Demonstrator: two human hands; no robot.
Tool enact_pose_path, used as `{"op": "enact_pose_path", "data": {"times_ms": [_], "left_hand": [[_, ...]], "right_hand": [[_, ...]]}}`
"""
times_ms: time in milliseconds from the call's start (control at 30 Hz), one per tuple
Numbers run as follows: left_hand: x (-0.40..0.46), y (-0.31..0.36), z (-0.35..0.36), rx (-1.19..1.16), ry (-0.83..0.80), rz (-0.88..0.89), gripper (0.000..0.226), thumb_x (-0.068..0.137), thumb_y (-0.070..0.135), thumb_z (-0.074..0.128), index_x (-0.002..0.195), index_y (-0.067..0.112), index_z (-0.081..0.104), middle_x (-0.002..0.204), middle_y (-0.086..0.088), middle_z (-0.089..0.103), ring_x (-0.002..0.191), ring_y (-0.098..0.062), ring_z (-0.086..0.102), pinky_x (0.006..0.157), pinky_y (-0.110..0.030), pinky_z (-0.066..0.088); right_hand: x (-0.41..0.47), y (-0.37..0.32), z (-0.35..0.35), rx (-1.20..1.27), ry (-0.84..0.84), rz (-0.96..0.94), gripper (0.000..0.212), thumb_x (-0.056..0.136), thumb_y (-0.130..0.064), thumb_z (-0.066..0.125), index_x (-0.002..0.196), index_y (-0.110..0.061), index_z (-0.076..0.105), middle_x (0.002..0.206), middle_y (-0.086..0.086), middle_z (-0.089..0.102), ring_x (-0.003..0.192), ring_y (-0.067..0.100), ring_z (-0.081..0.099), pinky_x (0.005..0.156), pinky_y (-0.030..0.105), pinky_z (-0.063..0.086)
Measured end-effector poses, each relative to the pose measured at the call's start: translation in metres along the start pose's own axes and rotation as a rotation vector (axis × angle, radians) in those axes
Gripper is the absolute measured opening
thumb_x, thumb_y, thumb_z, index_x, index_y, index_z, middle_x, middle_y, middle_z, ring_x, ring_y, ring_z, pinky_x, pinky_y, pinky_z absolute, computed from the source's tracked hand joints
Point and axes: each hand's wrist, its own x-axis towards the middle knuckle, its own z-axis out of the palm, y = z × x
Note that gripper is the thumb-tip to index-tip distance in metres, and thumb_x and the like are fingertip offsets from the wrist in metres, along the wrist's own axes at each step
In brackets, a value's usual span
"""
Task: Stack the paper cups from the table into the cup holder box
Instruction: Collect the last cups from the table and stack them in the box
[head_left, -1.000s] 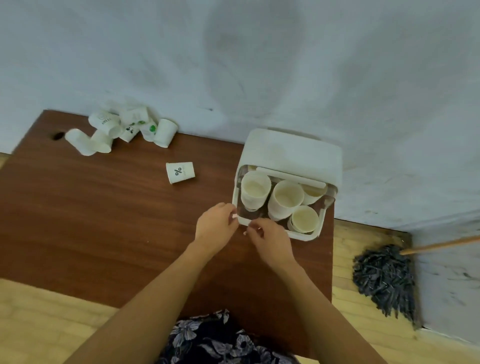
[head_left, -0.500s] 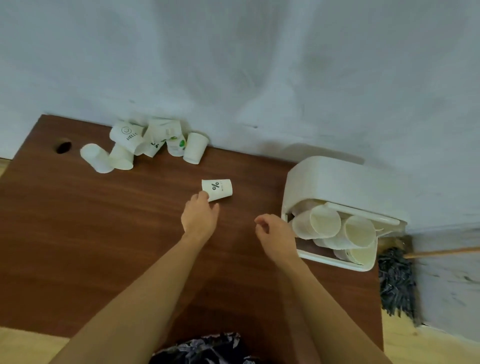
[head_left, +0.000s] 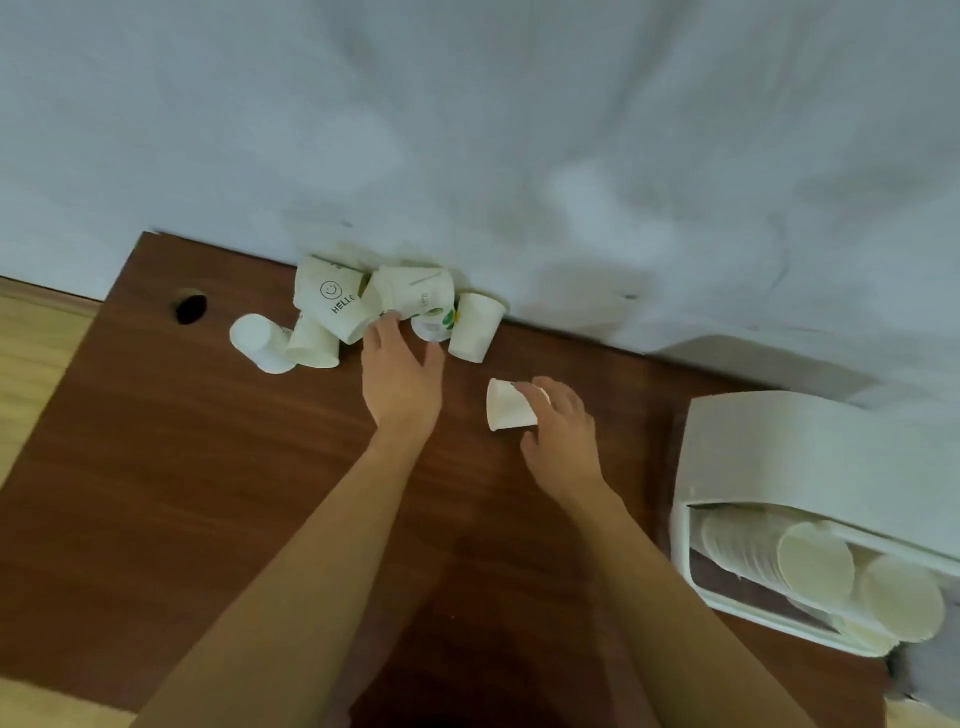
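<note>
several paper cups already lie stacked in the cup holder box (head_left: 810, 457); the right hand (head_left: 563, 431) grasps a lone cup (head_left: 506, 405), the released left hand (head_left: 402, 374) reaches the cup pile (head_left: 363, 306) left on the surface (head_left: 182, 493).

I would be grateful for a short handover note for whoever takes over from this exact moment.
Left hand: open, fingertips at the pile of loose cups by the wall, nothing gripped yet.
Right hand: fingers curled on the single cup, which lies on its side on the table.
Cup holder box: at the right edge of the table, lid raised, stacks of cups inside.
Done: several cups stacked.
Left: the single cup and the pile.
</note>
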Motion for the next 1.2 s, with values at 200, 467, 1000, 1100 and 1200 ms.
{"op": "enact_pose_path", "data": {"times_ms": [200,467,1000,1100,1200], "left_hand": [[0.042,0.002,0.009,-0.079,0.034,-0.089,0.044,0.089,0.035,0.065,0.123,0.009,0.052,0.122,-0.007,0.054,0.112,-0.024,0.052,0.086,-0.027,0.04],[0.026,-0.011,0.001,-0.184,-0.087,-0.051,0.022,0.096,0.027,0.051,0.079,0.016,0.046,0.073,0.006,0.053,0.061,-0.009,0.044,0.053,-0.023,0.035],[-0.119,0.004,-0.031,0.047,-0.375,0.428,0.023,0.094,0.028,0.06,0.11,0.013,0.066,0.102,0.0,0.069,0.09,-0.015,0.064,0.08,-0.032,0.053],[-0.154,0.013,-0.025,0.058,-0.414,0.495,0.024,0.093,0.028,0.061,0.111,0.013,0.066,0.105,0.0,0.069,0.092,-0.013,0.063,0.081,-0.029,0.053],[-0.19,0.024,-0.018,0.086,-0.448,0.527,0.021,0.093,0.028,0.06,0.107,0.014,0.066,0.1,0.002,0.068,0.086,-0.01,0.059,0.075,-0.025,0.048]], "right_hand": [[0.03,-0.004,0.017,-0.172,-0.071,0.029,0.08,0.087,-0.01,0.061,0.15,-0.038,0.02,0.155,-0.003,0.028,0.145,0.024,0.02,0.115,0.051,0.019],[0.03,-0.01,0.025,-0.282,-0.058,0.044,0.079,0.089,-0.037,0.066,0.15,-0.039,0.016,0.138,0.002,0.045,0.122,0.03,0.048,0.1,0.048,0.038],[-0.119,0.027,-0.011,0.119,0.225,0.208,0.015,0.09,-0.029,0.069,0.1,-0.019,0.073,0.147,-0.003,0.041,0.128,0.018,0.046,0.094,0.029,0.044],[-0.159,0.046,-0.016,0.145,0.342,0.207,0.01,0.088,-0.029,0.072,0.094,-0.022,0.074,0.148,-0.007,0.037,0.126,0.016,0.047,0.094,0.03,0.046],[-0.195,0.068,-0.021,0.189,0.422,0.207,0.008,0.088,-0.028,0.071,0.094,-0.024,0.074,0.145,-0.009,0.04,0.122,0.014,0.049,0.092,0.033,0.05]]}}
